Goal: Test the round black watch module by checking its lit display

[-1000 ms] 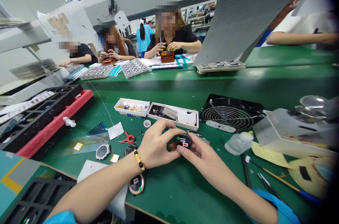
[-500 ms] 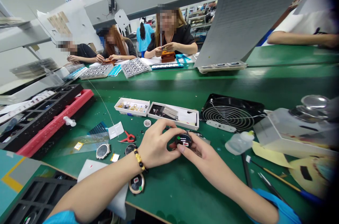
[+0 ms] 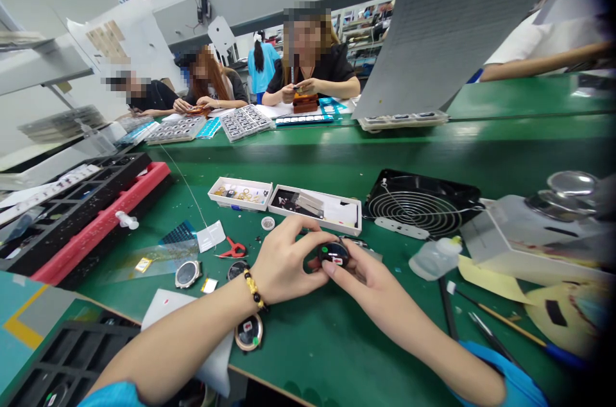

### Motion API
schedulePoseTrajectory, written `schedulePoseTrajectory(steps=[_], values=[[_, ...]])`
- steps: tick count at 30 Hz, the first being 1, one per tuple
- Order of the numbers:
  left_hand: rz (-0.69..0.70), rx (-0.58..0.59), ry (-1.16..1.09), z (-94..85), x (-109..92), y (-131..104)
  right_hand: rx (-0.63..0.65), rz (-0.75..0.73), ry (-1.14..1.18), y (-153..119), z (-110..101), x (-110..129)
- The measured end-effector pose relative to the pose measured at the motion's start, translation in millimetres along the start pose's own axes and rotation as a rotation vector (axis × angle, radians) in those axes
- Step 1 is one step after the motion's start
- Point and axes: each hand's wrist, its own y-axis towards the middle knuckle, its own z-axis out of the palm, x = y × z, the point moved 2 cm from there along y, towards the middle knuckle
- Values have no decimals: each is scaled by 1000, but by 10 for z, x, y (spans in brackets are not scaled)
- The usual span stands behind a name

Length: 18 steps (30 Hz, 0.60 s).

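Observation:
Between my two hands is a round black watch face [image 3: 333, 253] with a green dot and a small red-and-white sticker. My left hand [image 3: 283, 262] pinches its left edge with thumb and fingers. On its right side my right hand [image 3: 363, 272] grips it, thumb over the lower rim. The back of the watch face is hidden by my fingers. Beside my left wrist lie a rose-gold-rimmed watch [image 3: 249, 332], a partly covered dark watch [image 3: 237, 270] and a silver-rimmed watch [image 3: 187, 274].
Behind my hands stand two white parts trays [image 3: 315, 225] and a black fan [image 3: 423, 203]. Red tweezers-like clip [image 3: 234, 248] lies left. A squeeze bottle [image 3: 436, 258], a brush [image 3: 500, 318] and a clear bin [image 3: 510, 233] are right. Several co-workers sit across the bench.
My hands and the watch face stay almost still. At the far right, a co-worker's arm has lifted and shifted, baring a dark item on the bench.

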Motion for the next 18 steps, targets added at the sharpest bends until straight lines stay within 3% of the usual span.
schedulePoseTrajectory(steps=[18], values=[[0,7,-5,5,11,-8,-2,-18,-5,-4,-12,-5]])
